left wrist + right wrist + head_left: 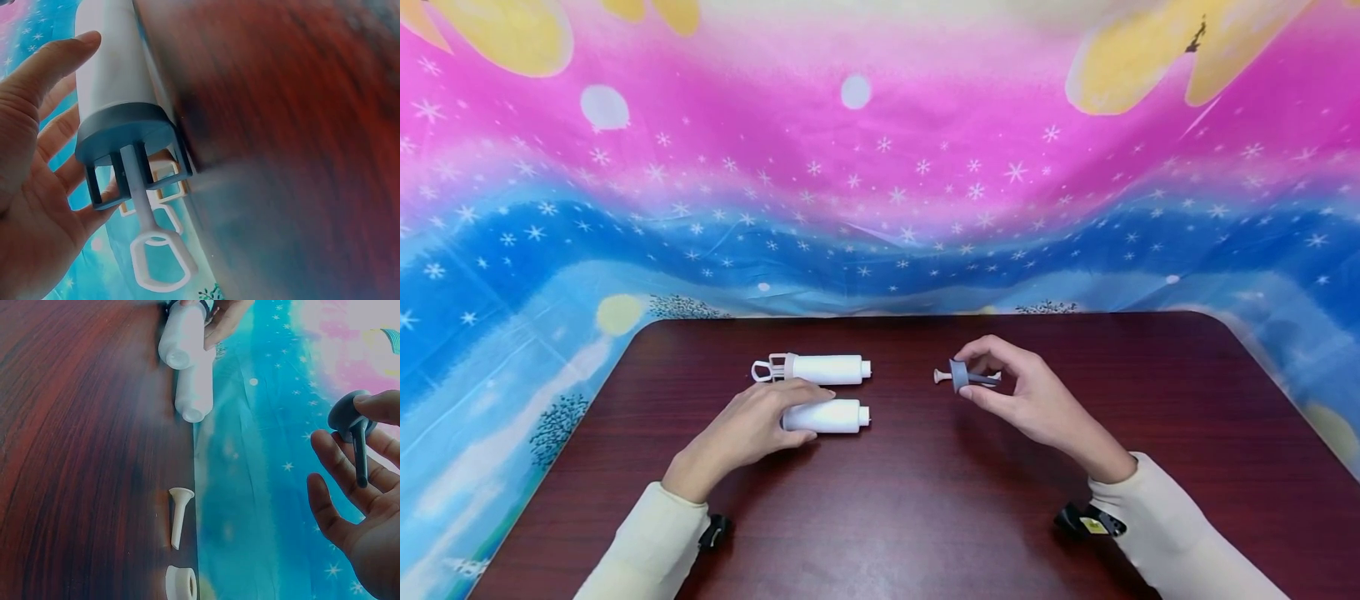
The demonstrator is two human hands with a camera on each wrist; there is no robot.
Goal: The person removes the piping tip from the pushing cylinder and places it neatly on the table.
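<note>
My left hand (pixel 760 417) grips the nearer white syringe-like tube (pixel 827 417), thumb on one side and fingers on the other. In the left wrist view, this tube (pixel 115 62) has a dark grey end collar (pixel 128 128) with two loop grips and a plunger ending in a white pull ring (pixel 162 262). My right hand (pixel 1022 396) pinches a grey funnel nozzle (pixel 959 377) by its wide cap, raised over the table. Its narrow dark stem (pixel 360 456) points toward the palm in the right wrist view.
A second white tube (pixel 827 369) with pale pink collar and handle lies just behind the gripped one. A cream funnel nozzle (pixel 179 515) and a cream ring (pixel 180 583) lie toward the table's far edge. A patterned cloth (pixel 880 200) hangs behind the dark wooden table (pixel 895 508).
</note>
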